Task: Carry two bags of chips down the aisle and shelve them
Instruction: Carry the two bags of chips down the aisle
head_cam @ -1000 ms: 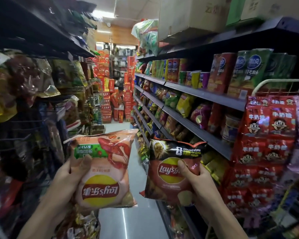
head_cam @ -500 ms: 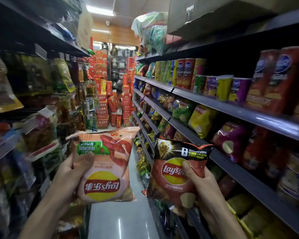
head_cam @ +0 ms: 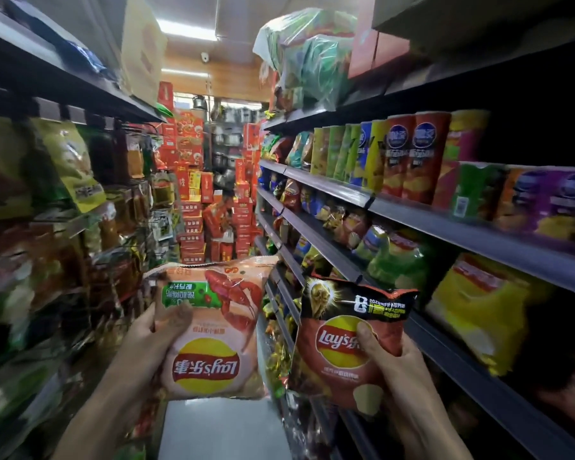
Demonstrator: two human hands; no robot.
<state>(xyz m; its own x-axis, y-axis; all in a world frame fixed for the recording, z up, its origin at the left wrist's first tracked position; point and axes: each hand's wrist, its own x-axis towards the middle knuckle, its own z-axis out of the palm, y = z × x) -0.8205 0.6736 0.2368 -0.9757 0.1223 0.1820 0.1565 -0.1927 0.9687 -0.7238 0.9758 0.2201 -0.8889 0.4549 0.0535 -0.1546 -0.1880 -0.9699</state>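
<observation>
Two shelf-lined walls (head_cam: 445,224), grey floor (head_cam: 219,429) (blurred).

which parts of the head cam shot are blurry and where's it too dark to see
Head view: both side shelves smear with motion blur toward the edges; pink bag and dark red bag stay sharp; upper right shelf is black shadow; ceiling light glares.

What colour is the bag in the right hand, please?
Dark red with a black top band, on the bag in the head view.
</observation>
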